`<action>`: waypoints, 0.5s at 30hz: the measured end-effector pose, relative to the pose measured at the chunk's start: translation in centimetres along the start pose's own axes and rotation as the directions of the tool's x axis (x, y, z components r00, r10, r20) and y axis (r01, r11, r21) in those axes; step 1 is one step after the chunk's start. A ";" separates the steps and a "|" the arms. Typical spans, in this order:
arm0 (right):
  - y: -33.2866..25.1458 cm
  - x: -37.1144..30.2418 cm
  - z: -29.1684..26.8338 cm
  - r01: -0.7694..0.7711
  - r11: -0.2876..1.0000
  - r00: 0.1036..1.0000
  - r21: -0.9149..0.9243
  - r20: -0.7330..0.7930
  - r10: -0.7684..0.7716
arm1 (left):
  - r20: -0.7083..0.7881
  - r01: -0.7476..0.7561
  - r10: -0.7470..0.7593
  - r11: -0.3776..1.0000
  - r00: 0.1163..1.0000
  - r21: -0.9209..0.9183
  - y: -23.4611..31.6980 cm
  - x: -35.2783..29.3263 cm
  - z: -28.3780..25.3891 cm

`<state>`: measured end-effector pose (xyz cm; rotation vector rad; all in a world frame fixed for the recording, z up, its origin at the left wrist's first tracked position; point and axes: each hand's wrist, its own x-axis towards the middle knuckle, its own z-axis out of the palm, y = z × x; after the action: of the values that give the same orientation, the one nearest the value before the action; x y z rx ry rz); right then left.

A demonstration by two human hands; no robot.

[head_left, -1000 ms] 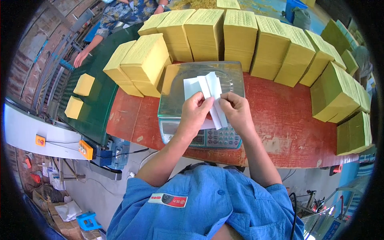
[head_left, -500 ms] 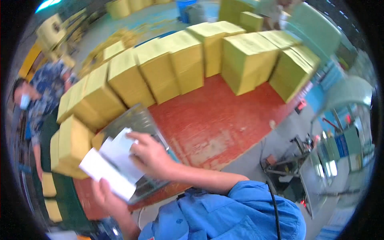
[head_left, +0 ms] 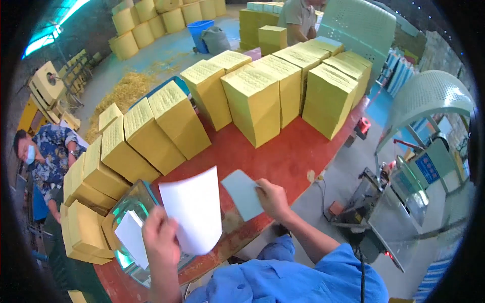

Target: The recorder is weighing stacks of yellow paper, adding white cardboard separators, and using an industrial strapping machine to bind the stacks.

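My left hand [head_left: 162, 236] is closed on the lower left edge of a curved white paper sheet [head_left: 194, 209], held up over the red table. Between fingers and thumb, my right hand [head_left: 273, 199] pinches a smaller pale blue-green sheet [head_left: 242, 194] by its right edge. The two sheets are apart. Left of my left hand, several white sheets [head_left: 130, 236] lie on a clear, glass-like panel [head_left: 137, 207] with green light reflected in it. My left hand partly covers this panel.
Tall stacks of yellow paper [head_left: 252, 96] curve along the far and left sides of the red table [head_left: 222, 151]. A masked person [head_left: 55, 156] stands at the left, another [head_left: 298, 20] at the back. Metal equipment [head_left: 369, 202] stands on the right, with a perforated chair [head_left: 429, 101] behind.
My hands have moved apart, the right one going right with the blue-green sheet. My left hand has lifted the white sheet off to the right. The view has shifted.
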<state>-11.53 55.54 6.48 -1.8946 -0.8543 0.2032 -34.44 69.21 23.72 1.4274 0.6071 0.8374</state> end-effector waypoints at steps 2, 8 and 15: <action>2.2 1.0 -3.3 -0.071 0.997 0.997 0.028 -0.015 0.072 | -0.023 0.012 -0.019 0.957 1.000 -0.291 1.0 5.3 5.8; 8.5 5.8 -10.5 -0.108 0.991 0.994 0.084 -0.008 0.109 | -0.006 0.084 -0.089 0.956 0.996 -0.282 -2.9 26.6 19.1; 13.2 9.2 -13.0 -0.095 0.979 0.981 0.182 0.183 0.061 | -0.256 0.007 0.056 0.972 0.965 0.236 -9.8 33.8 24.1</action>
<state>7.76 48.69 3.62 -1.7495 -0.8473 0.4910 6.03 82.23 19.97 1.5515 0.9159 1.0091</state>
